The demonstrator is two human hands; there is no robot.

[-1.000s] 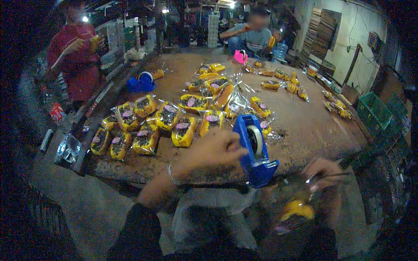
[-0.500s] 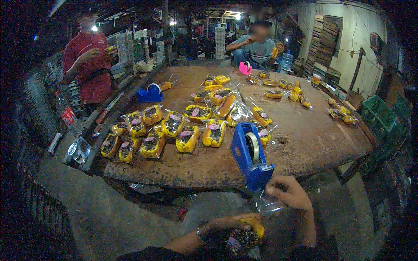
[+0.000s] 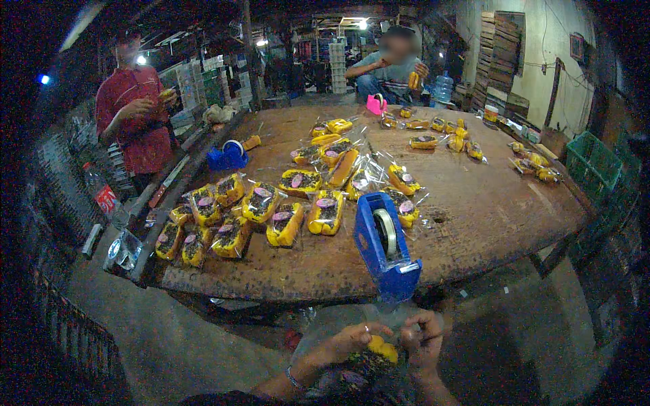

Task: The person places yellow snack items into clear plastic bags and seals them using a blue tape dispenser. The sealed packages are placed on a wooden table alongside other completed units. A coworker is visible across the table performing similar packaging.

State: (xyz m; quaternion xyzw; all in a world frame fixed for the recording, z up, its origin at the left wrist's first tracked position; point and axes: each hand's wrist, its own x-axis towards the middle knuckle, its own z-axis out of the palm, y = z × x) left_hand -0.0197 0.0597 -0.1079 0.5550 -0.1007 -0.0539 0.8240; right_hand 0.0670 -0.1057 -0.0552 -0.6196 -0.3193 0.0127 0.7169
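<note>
Both hands, left and right, pinch a yellow snack packet just below a blue tape dispenser; wrapped packets crowd the wooden table beyond.

Clear yellow snack packets with pink round labels, across wooden table

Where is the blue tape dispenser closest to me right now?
In the head view, the blue tape dispenser stands at the near edge of the wooden table, just right of centre, directly above both hands and beside the nearest yellow packets.
</note>
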